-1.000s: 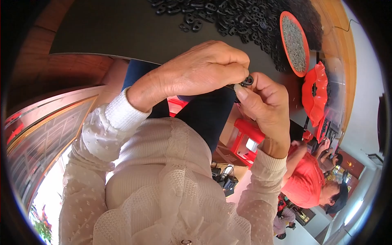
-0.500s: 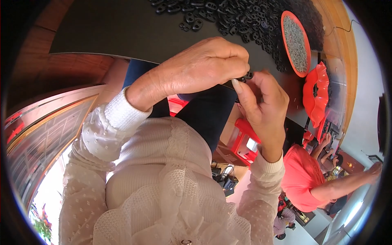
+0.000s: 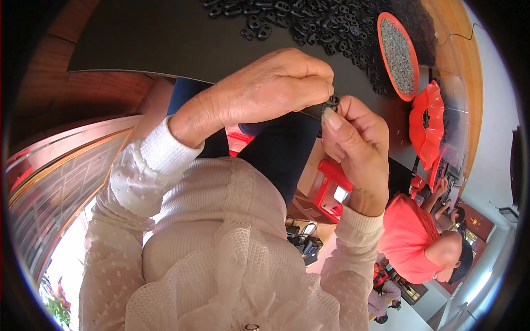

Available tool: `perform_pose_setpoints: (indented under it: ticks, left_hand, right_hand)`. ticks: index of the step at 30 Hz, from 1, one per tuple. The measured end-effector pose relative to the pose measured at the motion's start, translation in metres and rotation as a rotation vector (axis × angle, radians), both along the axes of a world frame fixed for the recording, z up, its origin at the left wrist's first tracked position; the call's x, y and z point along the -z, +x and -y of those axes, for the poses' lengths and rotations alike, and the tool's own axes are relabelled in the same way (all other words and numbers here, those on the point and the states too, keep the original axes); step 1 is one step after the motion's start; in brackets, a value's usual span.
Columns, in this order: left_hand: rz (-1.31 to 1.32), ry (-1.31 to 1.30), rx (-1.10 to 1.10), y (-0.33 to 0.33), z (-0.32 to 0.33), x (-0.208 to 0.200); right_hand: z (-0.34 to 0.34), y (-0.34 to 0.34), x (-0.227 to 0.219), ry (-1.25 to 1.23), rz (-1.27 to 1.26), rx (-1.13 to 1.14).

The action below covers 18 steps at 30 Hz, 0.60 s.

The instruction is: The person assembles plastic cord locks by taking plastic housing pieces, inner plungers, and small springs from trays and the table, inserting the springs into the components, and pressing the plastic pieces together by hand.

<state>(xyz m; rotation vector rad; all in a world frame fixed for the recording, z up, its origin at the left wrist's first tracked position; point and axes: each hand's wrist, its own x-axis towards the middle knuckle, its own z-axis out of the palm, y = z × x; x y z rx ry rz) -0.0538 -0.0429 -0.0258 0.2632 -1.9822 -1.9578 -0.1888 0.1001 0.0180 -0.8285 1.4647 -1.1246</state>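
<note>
A small black plastic cord lock with two holes [image 3: 333,101] sits between the fingertips of both my hands, above the near edge of the dark table. My right hand [image 3: 359,135] is closed on it, thumb against its lower side. My left hand [image 3: 276,85] is curled shut, its thumb and forefinger meeting at the piece's upper end; its other fingers are tucked out of sight. On the dark tabletop [image 3: 165,38] beyond lies a large heap of similar black cord locks [image 3: 337,25], with a few loose ones at its near side.
An orange-red oval bowl [image 3: 413,91] of small grey metal pieces, apparently springs, stands right of the heap. Nearer stands a red wavy-edged dish [image 3: 433,140] with dark parts. Below the table are a red plastic stool [image 3: 331,179] and my knees. A person in red [image 3: 408,237] sits at right.
My right hand has turned slightly, with its thumb moved up along the cord lock, which shows more plainly now. The person in red has drawn back an outstretched arm.
</note>
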Motion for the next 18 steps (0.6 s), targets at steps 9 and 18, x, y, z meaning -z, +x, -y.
perform_pose_setpoints:
  ticks: [9, 18]
  left_hand:
    - [0.08, 0.057, 0.042, 0.004, 0.001, -0.008]
    - [0.064, 0.065, 0.033, 0.003, 0.002, -0.008]
  right_hand:
    - [0.005, -0.002, -0.006, 0.028, 0.023, -0.078]
    - [0.009, 0.007, 0.005, -0.18, -0.644, -0.016]
